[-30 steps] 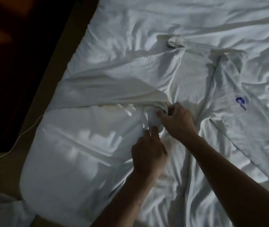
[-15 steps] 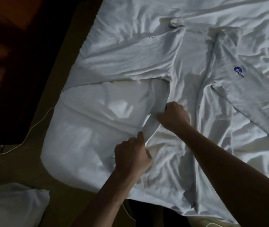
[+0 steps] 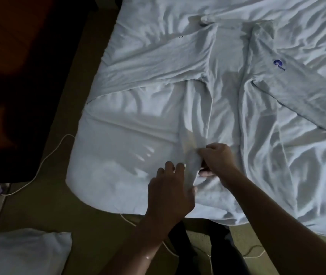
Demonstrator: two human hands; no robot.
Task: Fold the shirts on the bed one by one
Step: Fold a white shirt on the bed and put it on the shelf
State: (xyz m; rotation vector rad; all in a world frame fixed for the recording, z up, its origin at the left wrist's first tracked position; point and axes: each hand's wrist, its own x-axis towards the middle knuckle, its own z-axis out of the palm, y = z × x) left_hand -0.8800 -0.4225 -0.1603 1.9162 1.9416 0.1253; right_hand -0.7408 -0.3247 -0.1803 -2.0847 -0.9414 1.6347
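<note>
Head view: I see shirt (image 3: 227,80) spread over bed (image 3: 118,155), centre to 2 o'clock, blue logo (image 3: 279,65) at 2. Right hand (image 3: 217,161) pinches shirt fold at centre. Left hand (image 3: 170,191) close at 7, touching same fold; grip I cannot tell. Pillow (image 3: 23,253) at 8, cable (image 3: 47,157) at 9.

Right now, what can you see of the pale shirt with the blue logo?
The shirt is pale grey, soft and creased, spread on the white sheet, collar away from the person. A small blue logo marks its chest. One sleeve is drawn toward the bed's near edge; the left hand and right hand pinch its end.
</note>
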